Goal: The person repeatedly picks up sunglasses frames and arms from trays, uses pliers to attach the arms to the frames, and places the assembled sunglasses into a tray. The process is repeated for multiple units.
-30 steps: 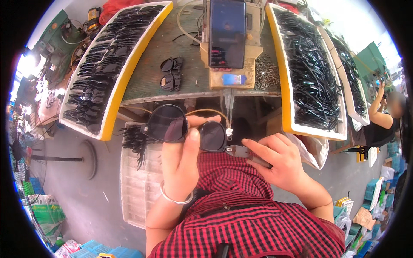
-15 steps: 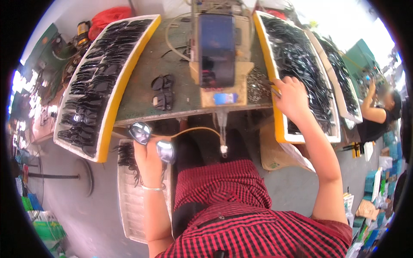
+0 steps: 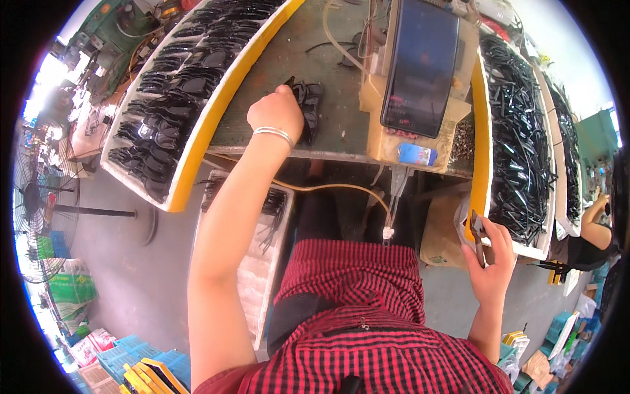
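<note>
My left hand [image 3: 275, 113] is curled closed on the green worktable, at the left side of dark sunglasses [image 3: 310, 98] lying there. A dark piece sticks out above its fingers, and the fingers seem to grip a pair of sunglasses; the hand hides most of what is in it. Low at the right, my right hand [image 3: 493, 259] is closed around small dark metal pliers [image 3: 478, 240], their tips pointing up beside the near corner of the right foam tray [image 3: 481, 131].
On the left a yellow-edged foam tray [image 3: 226, 79] holds rows of sunglasses. Black strip-like parts fill the right tray. A phone [image 3: 422, 65] stands mid-table above a blue box [image 3: 417, 154]. Below the table hangs a yellow hose [image 3: 315, 188]. A white tray [image 3: 252, 279] sits lower left; a co-worker [image 3: 587, 243] is far right.
My left hand has gone from above the lower tray up to the tabletop sunglasses; the mirrored lenses are out of sight. My right hand has drawn back from the right tray, still with the pliers.
</note>
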